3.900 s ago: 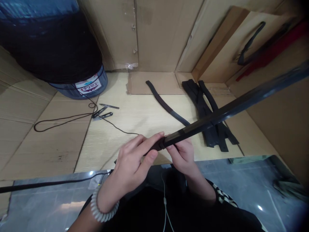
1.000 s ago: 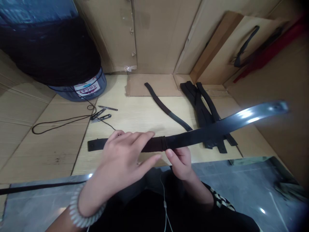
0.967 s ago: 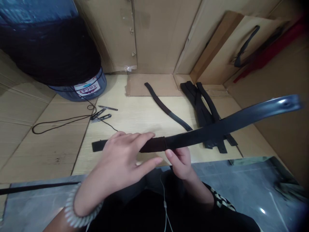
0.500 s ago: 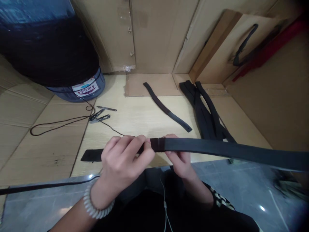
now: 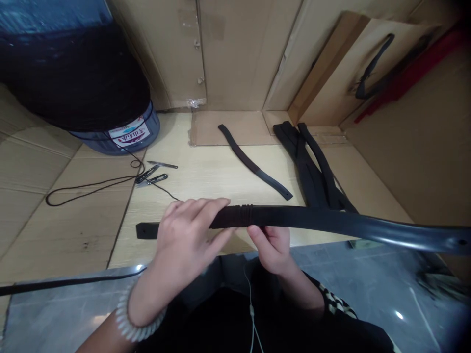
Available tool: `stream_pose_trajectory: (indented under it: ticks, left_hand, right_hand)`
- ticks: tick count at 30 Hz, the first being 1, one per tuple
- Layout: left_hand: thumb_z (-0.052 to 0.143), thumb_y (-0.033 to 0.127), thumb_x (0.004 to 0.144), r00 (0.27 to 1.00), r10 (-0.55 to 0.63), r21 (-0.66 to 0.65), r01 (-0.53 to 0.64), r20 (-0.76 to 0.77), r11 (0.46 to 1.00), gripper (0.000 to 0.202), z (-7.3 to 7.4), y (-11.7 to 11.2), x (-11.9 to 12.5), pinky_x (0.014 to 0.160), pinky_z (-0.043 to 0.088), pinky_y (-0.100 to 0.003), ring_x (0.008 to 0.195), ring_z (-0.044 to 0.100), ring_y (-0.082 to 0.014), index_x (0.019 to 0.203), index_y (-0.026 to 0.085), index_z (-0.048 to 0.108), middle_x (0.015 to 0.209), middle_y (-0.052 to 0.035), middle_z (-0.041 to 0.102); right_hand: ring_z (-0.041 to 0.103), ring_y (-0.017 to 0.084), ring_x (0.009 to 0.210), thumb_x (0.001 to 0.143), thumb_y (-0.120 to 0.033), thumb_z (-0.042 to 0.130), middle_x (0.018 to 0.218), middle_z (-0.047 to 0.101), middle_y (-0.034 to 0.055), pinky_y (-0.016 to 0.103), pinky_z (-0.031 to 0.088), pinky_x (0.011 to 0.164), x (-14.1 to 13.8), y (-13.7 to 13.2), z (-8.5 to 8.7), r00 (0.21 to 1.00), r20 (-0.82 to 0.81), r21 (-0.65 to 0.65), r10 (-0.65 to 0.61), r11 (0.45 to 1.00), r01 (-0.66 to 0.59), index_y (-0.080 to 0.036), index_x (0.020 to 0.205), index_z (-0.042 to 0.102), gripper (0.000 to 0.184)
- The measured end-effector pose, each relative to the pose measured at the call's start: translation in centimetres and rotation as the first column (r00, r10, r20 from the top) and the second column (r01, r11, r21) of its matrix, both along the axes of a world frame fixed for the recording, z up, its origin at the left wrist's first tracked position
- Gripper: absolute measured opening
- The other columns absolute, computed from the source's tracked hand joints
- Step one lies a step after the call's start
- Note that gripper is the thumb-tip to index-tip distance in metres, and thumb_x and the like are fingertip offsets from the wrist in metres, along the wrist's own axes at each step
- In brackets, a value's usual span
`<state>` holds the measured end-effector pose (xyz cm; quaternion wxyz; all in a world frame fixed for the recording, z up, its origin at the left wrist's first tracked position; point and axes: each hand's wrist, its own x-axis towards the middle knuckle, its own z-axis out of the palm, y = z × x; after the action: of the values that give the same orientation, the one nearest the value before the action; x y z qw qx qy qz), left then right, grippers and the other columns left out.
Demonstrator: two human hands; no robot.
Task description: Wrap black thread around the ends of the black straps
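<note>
A long, curved black strip [image 5: 316,217] with a hole at its end lies across both hands, above the table's front edge. Dark brown cord [image 5: 230,216] is wound tightly round part of it, with a few looser turns at the right end of the winding. My left hand [image 5: 187,230] grips the strip over the winding, fingers on top and thumb below. Just right of the winding, my right hand [image 5: 272,245] pinches the strip from beneath; its fingertips are partly hidden behind it. The thin cord runs from behind my left hand back toward the snips.
Thread snips [image 5: 156,180] and a thin pointed blade [image 5: 162,164] lie at the left. A large blue bottle [image 5: 154,122] wound with dark cord stands behind. One wrapped strip [image 5: 253,167] lies mid-table; several black strips [image 5: 309,171] are piled right. Cardboard walls [image 5: 239,54] enclose the table.
The strip has rolled over, now showing its shiny face and end hole, and has shifted slightly left. My left hand has loosened, its fingers stretching along the winding. My right thumb now shows below the strip.
</note>
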<state>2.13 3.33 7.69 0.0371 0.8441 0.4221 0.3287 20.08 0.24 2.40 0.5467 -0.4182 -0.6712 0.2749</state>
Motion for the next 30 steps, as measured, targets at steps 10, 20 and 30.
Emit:
stream_pose_trajectory:
  ticks: [10, 20, 30]
  left_hand:
    - [0.067, 0.020, 0.082, 0.973, -0.165, 0.053, 0.159, 0.160, 0.986, 0.017, -0.4, 0.3, -0.7, 0.068, 0.051, -0.024, 0.078, 0.068, -0.0120, 0.098, 0.017, 0.061, 0.091, -0.0021, 0.073]
    - [0.068, 0.005, 0.076, 0.989, 0.050, 0.585, 0.041, -0.138, 0.810, 0.018, -0.4, -0.3, 0.3, 0.056, 0.030, -0.031, 0.067, 0.067, -0.0144, 0.085, 0.020, 0.065, 0.088, 0.0012, 0.075]
    - [0.058, 0.054, 0.085, 0.998, -0.051, -0.164, 0.043, -0.045, 0.986, 0.050, -1.6, 1.2, -1.1, 0.073, 0.044, -0.035, 0.078, 0.069, -0.0180, 0.122, 0.020, 0.054, 0.095, -0.0027, 0.073]
  right_hand:
    - [0.046, 0.008, 0.052, 0.090, -0.016, 0.052, 0.056, 0.050, -0.0031, 0.023, 0.034, 0.050, -0.5, 0.7, 0.1, 0.994, -0.090, -0.003, -0.057, 0.998, 0.057, -0.018, 0.074, 0.061, 0.018]
    - [0.042, 0.008, 0.056, 0.094, -0.039, 0.050, 0.060, 0.049, -0.0004, 0.021, 0.037, 0.051, -0.7, 0.9, -0.3, 0.960, -0.278, -0.210, -0.022, 0.977, -0.038, -0.016, 0.068, 0.054, 0.035]
    - [0.056, 0.014, 0.068, 0.088, -0.038, 0.058, 0.061, 0.051, 0.0010, 0.026, 0.049, 0.062, -0.4, 1.0, -0.3, 0.972, -0.233, -0.273, 0.008, 0.959, -0.074, -0.018, 0.079, 0.065, 0.023]
